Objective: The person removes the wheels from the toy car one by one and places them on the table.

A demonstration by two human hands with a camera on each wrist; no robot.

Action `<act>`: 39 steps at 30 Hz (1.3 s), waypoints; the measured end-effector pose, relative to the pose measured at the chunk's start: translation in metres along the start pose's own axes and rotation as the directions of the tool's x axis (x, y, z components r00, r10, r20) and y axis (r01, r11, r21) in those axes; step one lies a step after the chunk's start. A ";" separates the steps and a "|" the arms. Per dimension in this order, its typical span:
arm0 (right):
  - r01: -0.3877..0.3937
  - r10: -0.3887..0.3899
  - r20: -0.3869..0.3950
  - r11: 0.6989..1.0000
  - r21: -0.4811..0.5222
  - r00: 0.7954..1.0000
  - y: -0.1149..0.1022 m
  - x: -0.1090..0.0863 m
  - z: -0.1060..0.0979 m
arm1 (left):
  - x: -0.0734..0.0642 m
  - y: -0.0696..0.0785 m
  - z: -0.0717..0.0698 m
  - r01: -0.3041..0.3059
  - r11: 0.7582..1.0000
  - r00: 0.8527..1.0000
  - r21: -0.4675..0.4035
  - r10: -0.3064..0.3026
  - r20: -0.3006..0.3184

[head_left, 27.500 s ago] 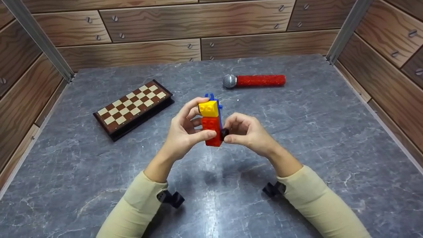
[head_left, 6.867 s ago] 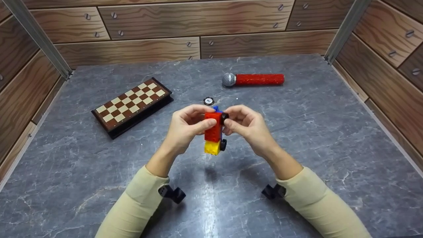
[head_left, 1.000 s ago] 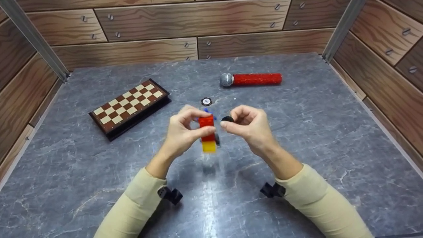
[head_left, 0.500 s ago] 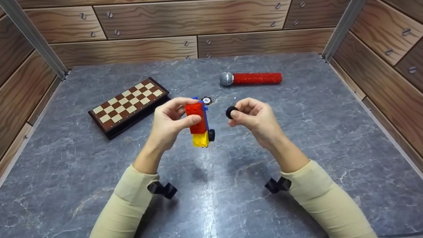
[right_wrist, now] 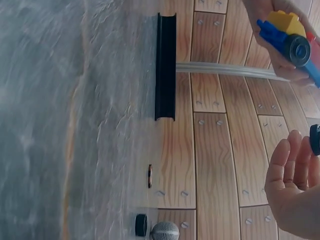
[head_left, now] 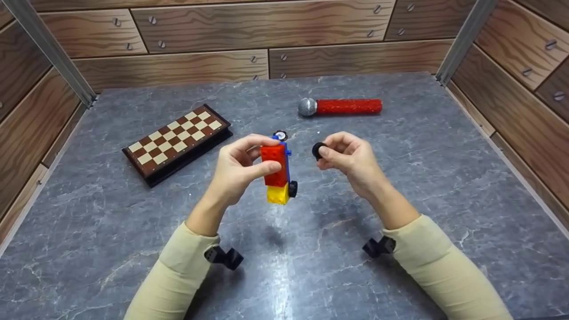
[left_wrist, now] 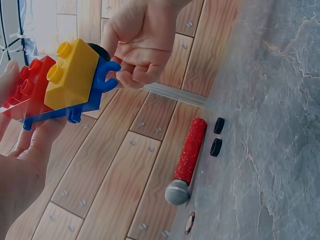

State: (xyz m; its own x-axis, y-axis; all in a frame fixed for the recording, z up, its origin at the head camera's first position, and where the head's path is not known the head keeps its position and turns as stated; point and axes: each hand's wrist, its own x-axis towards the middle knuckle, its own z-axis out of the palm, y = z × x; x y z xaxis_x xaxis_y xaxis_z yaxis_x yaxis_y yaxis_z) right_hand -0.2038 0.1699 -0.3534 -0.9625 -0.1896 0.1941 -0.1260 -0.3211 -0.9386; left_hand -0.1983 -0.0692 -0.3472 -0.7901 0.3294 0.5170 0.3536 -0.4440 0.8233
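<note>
My left hand (head_left: 242,166) grips a toy car (head_left: 274,171) of red and yellow building blocks on a blue base, held above the table. The yellow block (left_wrist: 75,72) is at the end nearest me. One black wheel (head_left: 293,189) is fitted on the car's right side, near the yellow end. A bare blue axle stub (head_left: 288,153) sticks out farther along that side. To the right, apart from the car, my right hand (head_left: 349,160) pinches a loose black wheel (head_left: 317,151) between thumb and fingers.
A folded chessboard (head_left: 178,142) lies back left, a red microphone (head_left: 346,106) at the back. A poker chip (head_left: 281,135) lies behind the car, partly covered. Two black wheels (left_wrist: 216,147) rest near the microphone, hidden in the head view by my right hand.
Over the last second my right hand drew the black wheel away from the car, to the right. Since the oldest frame, the car has been turned end for end.
</note>
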 end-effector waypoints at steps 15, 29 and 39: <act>-0.022 0.020 -0.054 0.999 -0.039 0.998 0.001 0.011 -0.030 | -0.003 -0.001 -0.003 0.009 1.000 0.998 0.021 -0.007 -0.059; -0.072 0.045 -0.172 0.986 -0.154 0.984 0.002 0.024 -0.069 | -0.007 0.002 -0.007 0.007 1.000 0.997 0.002 -0.007 -0.072; -0.217 0.173 -0.278 0.966 -0.137 0.945 0.008 0.035 -0.106 | -0.008 0.000 -0.007 0.029 1.000 0.996 0.005 -0.029 -0.083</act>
State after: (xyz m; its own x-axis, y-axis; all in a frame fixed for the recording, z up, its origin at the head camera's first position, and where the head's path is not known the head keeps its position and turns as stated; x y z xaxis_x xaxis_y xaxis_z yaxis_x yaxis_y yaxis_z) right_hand -0.2639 0.2591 -0.3839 -0.9980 0.0229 -0.0584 0.0546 -0.1417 -0.9884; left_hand -0.1959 -0.0776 -0.3528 -0.8387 0.2716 0.4720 0.3329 -0.4302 0.8391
